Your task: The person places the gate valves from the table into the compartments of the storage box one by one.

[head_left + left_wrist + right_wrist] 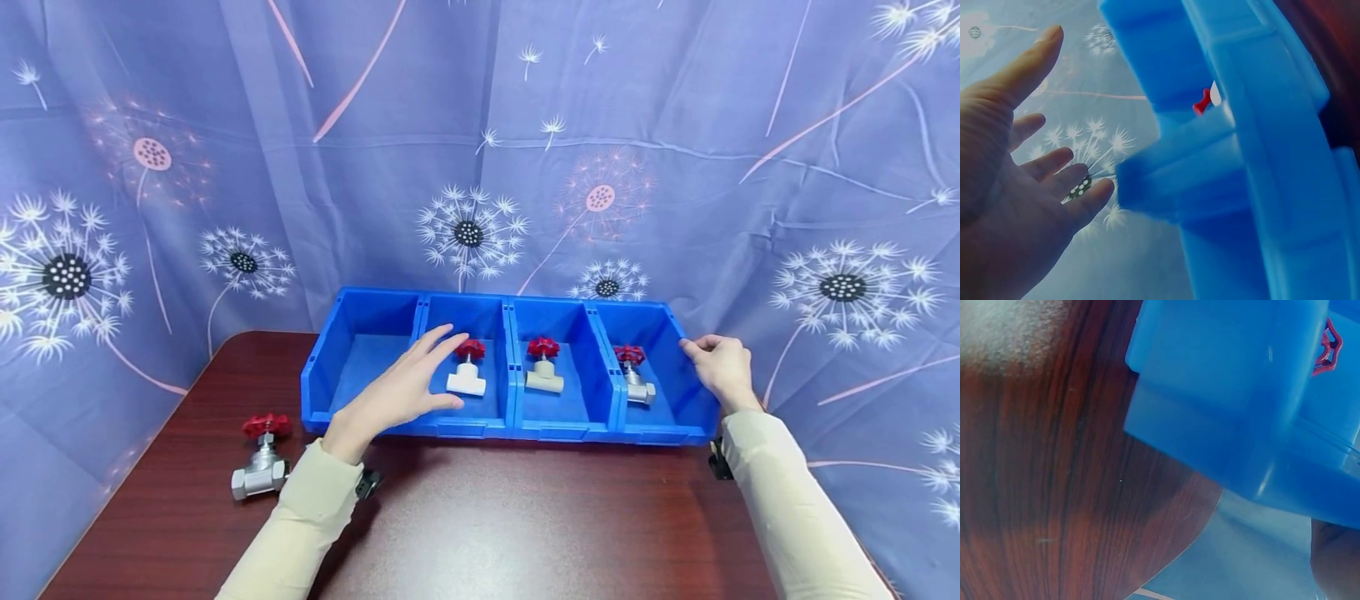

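A blue divided storage bin [555, 432] stands on the table, its compartments side by side. My right hand [722, 367] grips the rim of its right end wall; in the right wrist view only a dark bit of that hand [1336, 559] shows at the edge. My left hand [408, 383] hovers over the left half of the bin, fingers spread and holding nothing. Near its fingertips lies a white valve with a red handwheel [467, 379]. A beige valve [544, 377] and a silver metal valve [637, 387], both red-wheeled, lie in the compartments farther right.
A larger metal valve with a red handwheel [261, 467] sits on the dark wooden table [555, 525], left of the bin. The leftmost compartment [367, 362] shows a bare floor. Behind the bin hangs a blue curtain [360, 208] with a dandelion print.
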Available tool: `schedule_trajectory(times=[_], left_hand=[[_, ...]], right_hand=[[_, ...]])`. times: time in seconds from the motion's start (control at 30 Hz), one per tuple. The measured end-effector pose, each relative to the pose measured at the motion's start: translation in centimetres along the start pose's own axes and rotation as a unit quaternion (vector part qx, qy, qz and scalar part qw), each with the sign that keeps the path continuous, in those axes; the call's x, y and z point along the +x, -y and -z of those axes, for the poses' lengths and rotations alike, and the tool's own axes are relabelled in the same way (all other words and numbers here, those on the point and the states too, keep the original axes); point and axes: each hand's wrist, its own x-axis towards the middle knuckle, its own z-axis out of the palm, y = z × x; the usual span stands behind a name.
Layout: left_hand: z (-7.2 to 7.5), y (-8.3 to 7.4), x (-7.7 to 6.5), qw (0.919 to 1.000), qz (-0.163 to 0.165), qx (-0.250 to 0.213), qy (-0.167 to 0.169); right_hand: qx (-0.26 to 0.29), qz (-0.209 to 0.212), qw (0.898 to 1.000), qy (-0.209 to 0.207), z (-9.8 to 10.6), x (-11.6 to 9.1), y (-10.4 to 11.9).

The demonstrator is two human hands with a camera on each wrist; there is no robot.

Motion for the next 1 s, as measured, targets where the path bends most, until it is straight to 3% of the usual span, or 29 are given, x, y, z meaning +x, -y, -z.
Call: schedule_trajectory(times=[0.2, 0.53, 0.77, 1.0], left_hand=[[1.5, 0.5, -2.2, 0.9999, -0.005, 0.007, -0.010], [4.5, 3.5, -6.7, 0.9955, -0.044, 0.062, -0.056], [6.0, 6.1, -10.5, 0.9942, -0.006, 0.086, -0.064], [7.2, 8.6, -13.6, 0.9918, -0.001, 0.101, -0.079]], right_hand=[[0.000, 0.006, 1.000, 0.002, 0.1, 0.1, -0.2], [-0.012, 0.035, 0.999, 0.005, 0.5, 0.6, -0.1], [-0.012, 0.033, 0.999, 0.026, 0.7, 0.7, -0.3], [-0.006, 0.018, 0.998, 0.055, 0.6, 0.7, -0.5]])
